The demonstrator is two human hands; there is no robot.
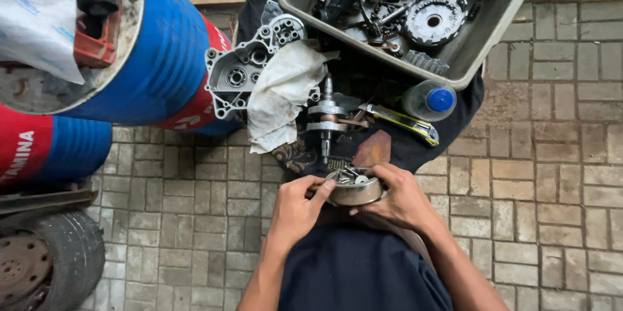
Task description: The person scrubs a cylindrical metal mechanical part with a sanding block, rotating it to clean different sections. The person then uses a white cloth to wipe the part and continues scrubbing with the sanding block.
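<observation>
low in the middle of the frame, both hands close around a small round metal bowl [354, 189] that holds a heap of bolts and small metal bits. the left hand [295, 210] grips its left side, fingers curled over the rim with a fingertip pressed on the edge; the right hand [399, 197] cups the right side and back, wrapped snug around the wall. the bowl sits just above the person's dark lap, over the brick-paved floor [558, 207].

just above the bowl, on a dark cloth [402, 145] spread over the bricks, lies a crankshaft [326, 119] standing roughly vertical in the picture, touching a crumpled white rag [279, 94] to its left. the rag drapes over part of a grey engine crankcase half [243, 71], which leans by a blue and red drum [162, 58] in the upper left. right of the crankshaft lies a yellow and black utility knife [402, 123], and near it a clear plastic bottle with a blue cap [429, 100].

at the top of the frame a grey plastic tub [480, 45] holds gears, springs and a toothed clutch piece (packed too densely to sort out every part). a tyre [58, 259] shows in the lower left corner.
</observation>
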